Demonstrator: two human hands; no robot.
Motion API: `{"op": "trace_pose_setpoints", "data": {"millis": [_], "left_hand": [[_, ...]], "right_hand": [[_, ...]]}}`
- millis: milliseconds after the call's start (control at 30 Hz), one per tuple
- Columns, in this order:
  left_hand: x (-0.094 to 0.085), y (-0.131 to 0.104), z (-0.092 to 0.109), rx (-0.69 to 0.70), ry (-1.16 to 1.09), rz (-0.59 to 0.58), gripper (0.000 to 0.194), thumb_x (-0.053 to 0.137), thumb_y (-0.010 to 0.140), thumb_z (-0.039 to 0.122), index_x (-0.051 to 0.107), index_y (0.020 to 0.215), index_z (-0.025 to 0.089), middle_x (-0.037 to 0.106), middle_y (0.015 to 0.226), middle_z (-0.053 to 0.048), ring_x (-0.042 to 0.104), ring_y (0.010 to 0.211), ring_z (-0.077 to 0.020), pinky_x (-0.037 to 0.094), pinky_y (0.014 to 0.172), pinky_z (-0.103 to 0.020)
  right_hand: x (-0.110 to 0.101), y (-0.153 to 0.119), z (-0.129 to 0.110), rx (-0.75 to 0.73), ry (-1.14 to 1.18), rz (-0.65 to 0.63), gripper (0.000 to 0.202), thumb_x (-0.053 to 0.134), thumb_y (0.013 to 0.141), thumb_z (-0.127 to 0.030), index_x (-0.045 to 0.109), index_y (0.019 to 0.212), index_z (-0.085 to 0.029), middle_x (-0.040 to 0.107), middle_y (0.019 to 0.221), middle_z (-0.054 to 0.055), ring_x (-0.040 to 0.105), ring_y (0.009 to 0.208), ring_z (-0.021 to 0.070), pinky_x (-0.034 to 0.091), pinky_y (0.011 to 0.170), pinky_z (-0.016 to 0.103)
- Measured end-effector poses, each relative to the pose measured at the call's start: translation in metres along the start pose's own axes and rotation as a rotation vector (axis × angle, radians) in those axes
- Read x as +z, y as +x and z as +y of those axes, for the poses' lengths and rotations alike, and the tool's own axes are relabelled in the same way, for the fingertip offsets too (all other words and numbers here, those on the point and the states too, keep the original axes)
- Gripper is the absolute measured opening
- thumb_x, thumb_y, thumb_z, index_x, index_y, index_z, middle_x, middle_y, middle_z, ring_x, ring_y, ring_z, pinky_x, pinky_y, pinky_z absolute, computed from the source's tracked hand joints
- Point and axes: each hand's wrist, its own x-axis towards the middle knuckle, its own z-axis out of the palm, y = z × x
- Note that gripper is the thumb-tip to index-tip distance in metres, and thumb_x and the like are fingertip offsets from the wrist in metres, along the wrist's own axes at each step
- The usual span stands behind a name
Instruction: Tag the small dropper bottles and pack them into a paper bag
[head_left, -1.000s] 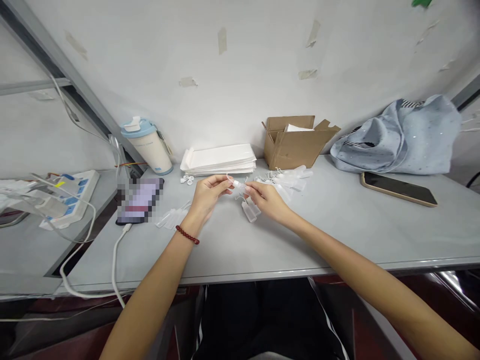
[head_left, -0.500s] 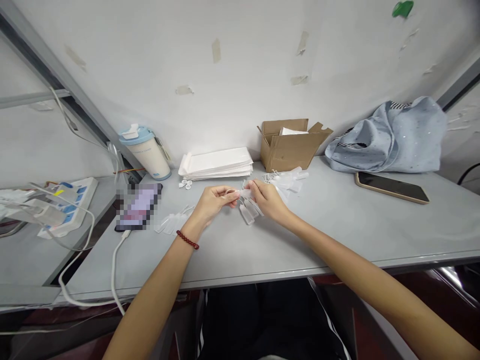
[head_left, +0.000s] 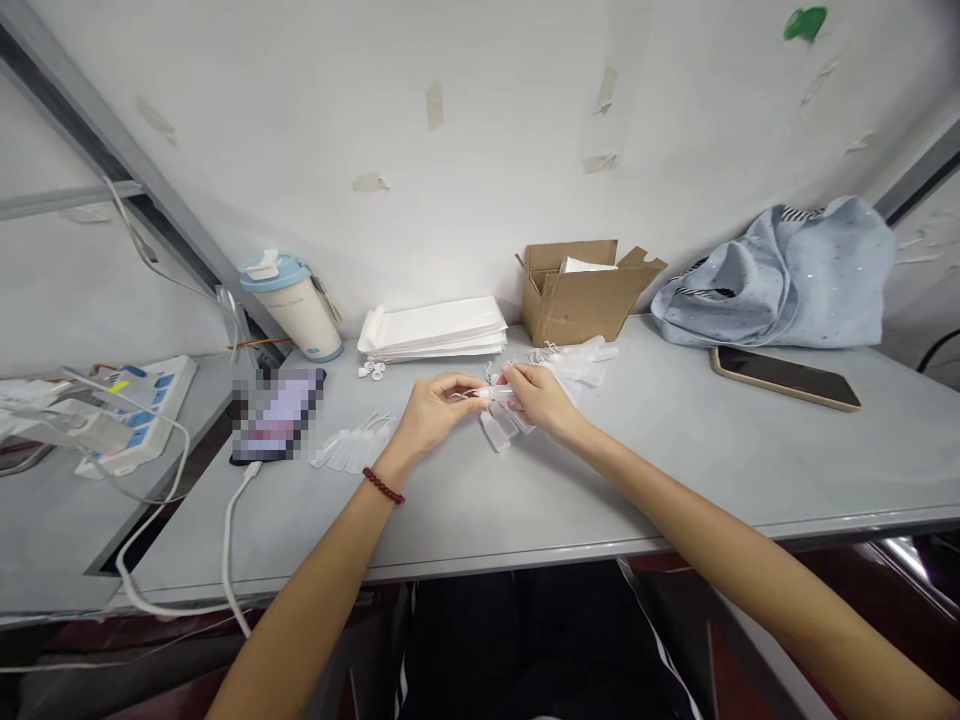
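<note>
Over the middle of the grey table, my left hand (head_left: pixel 442 410) pinches the left end of a small translucent plastic sleeve (head_left: pixel 496 393) with a thin white cord at it. The fingers of my right hand (head_left: pixel 541 398) are closed on the sleeve's right end. Below and between the hands lie several similar sleeves (head_left: pixel 495 432), partly hidden by my right hand. Another pile of translucent sleeves with cords (head_left: pixel 589 358) lies just beyond my right hand. To the left of my left wrist, several more sleeves (head_left: pixel 352 448) are fanned out flat.
Along the wall stand a tumbler (head_left: pixel 294 305), a stack of white envelopes (head_left: pixel 435 328), an open cardboard box (head_left: pixel 577 305) and a blue bag (head_left: pixel 787 275). Small white rings (head_left: pixel 372 371) lie before the envelopes. Phones lie left (head_left: pixel 281 410) and right (head_left: pixel 787 378); a power strip (head_left: pixel 150 415) sits far left.
My left hand has shifted slightly right, closer to my right hand. The sleeve between them now lies more level, and its cord shows less as a loop.
</note>
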Motion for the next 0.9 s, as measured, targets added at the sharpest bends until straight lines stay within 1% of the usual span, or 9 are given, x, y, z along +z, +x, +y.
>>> {"op": "trace_pose_setpoints", "data": {"millis": [67, 167, 300, 433, 600, 667, 733, 833, 900], "left_hand": [[0.0002, -0.0002, 0.0009, -0.008, 0.001, -0.014, 0.021, 0.082, 0.053, 0.020, 0.073, 0.072, 0.017, 0.070, 0.078, -0.004, 0.063, 0.075, -0.0176, 0.051, 0.075, -0.031], [-0.0001, -0.0009, 0.0035, -0.051, 0.009, -0.045, 0.022, 0.081, 0.055, 0.021, 0.074, 0.076, 0.017, 0.069, 0.069, -0.003, 0.061, 0.063, -0.0159, 0.051, 0.066, -0.031], [-0.0002, -0.0015, 0.0048, -0.090, 0.005, -0.039, 0.021, 0.081, 0.056, 0.021, 0.074, 0.075, 0.017, 0.067, 0.061, -0.001, 0.058, 0.055, -0.0142, 0.049, 0.062, -0.030], [-0.0014, 0.0001, 0.0026, -0.117, -0.021, 0.017, 0.021, 0.081, 0.057, 0.026, 0.073, 0.074, 0.015, 0.066, 0.061, -0.001, 0.058, 0.053, -0.0128, 0.048, 0.060, -0.029], [-0.0060, 0.0033, 0.0002, -0.134, -0.064, 0.076, 0.026, 0.082, 0.055, 0.029, 0.073, 0.075, 0.015, 0.066, 0.063, -0.002, 0.059, 0.055, -0.0128, 0.049, 0.062, -0.029], [-0.0071, 0.0040, -0.0005, -0.125, -0.070, 0.089, 0.028, 0.084, 0.052, 0.028, 0.073, 0.075, 0.015, 0.066, 0.063, -0.001, 0.059, 0.056, -0.0129, 0.049, 0.063, -0.030], [-0.0071, 0.0043, -0.0011, -0.113, -0.066, 0.100, 0.029, 0.084, 0.050, 0.027, 0.073, 0.074, 0.015, 0.066, 0.062, 0.000, 0.058, 0.057, -0.0129, 0.048, 0.063, -0.029], [-0.0058, 0.0040, -0.0009, -0.104, -0.046, 0.107, 0.028, 0.084, 0.049, 0.024, 0.073, 0.073, 0.014, 0.065, 0.060, 0.000, 0.057, 0.056, -0.0126, 0.047, 0.062, -0.029], [-0.0047, 0.0033, 0.0001, -0.106, -0.028, 0.104, 0.027, 0.084, 0.049, 0.023, 0.073, 0.072, 0.013, 0.064, 0.058, 0.001, 0.057, 0.055, -0.0122, 0.045, 0.060, -0.028]], "right_hand": [[-0.0003, -0.0013, -0.0011, 0.029, 0.028, -0.007, 0.034, 0.041, 0.089, -0.045, 0.048, 0.068, -0.019, 0.037, 0.040, -0.008, 0.031, 0.032, 0.0071, 0.025, 0.036, 0.021], [-0.0009, -0.0032, -0.0019, 0.052, 0.053, -0.028, 0.041, 0.042, 0.087, -0.056, 0.049, 0.072, -0.019, 0.039, 0.037, -0.007, 0.033, 0.030, 0.0076, 0.024, 0.033, 0.020], [-0.0012, -0.0048, -0.0021, 0.025, 0.061, -0.044, 0.048, 0.040, 0.084, -0.065, 0.050, 0.079, -0.018, 0.045, 0.038, -0.006, 0.035, 0.028, 0.0081, 0.026, 0.031, 0.021], [-0.0010, -0.0033, -0.0004, -0.045, 0.059, -0.033, 0.043, 0.045, 0.084, -0.061, 0.049, 0.084, -0.018, 0.052, 0.049, -0.004, 0.043, 0.035, 0.0084, 0.032, 0.036, 0.020], [-0.0020, -0.0004, 0.0014, -0.154, 0.051, -0.016, 0.031, 0.059, 0.079, -0.044, 0.054, 0.095, -0.018, 0.054, 0.060, -0.004, 0.053, 0.053, 0.0107, 0.041, 0.048, 0.021], [-0.0025, -0.0014, -0.0002, -0.172, 0.038, -0.009, 0.028, 0.060, 0.079, -0.041, 0.056, 0.091, -0.016, 0.056, 0.063, -0.003, 0.053, 0.054, 0.0106, 0.042, 0.051, 0.023], [-0.0030, -0.0035, -0.0024, -0.169, 0.018, 0.000, 0.029, 0.058, 0.080, -0.044, 0.057, 0.081, -0.015, 0.058, 0.061, -0.001, 0.052, 0.050, 0.0101, 0.041, 0.051, 0.024], [-0.0039, -0.0058, -0.0041, -0.148, -0.014, 0.008, 0.040, 0.056, 0.080, -0.052, 0.051, 0.060, -0.017, 0.054, 0.048, -0.002, 0.047, 0.041, 0.0090, 0.037, 0.048, 0.024], [-0.0045, -0.0058, -0.0032, -0.133, -0.027, 0.009, 0.050, 0.053, 0.082, -0.055, 0.045, 0.049, -0.018, 0.049, 0.040, -0.003, 0.047, 0.040, 0.0094, 0.039, 0.050, 0.024]]}}
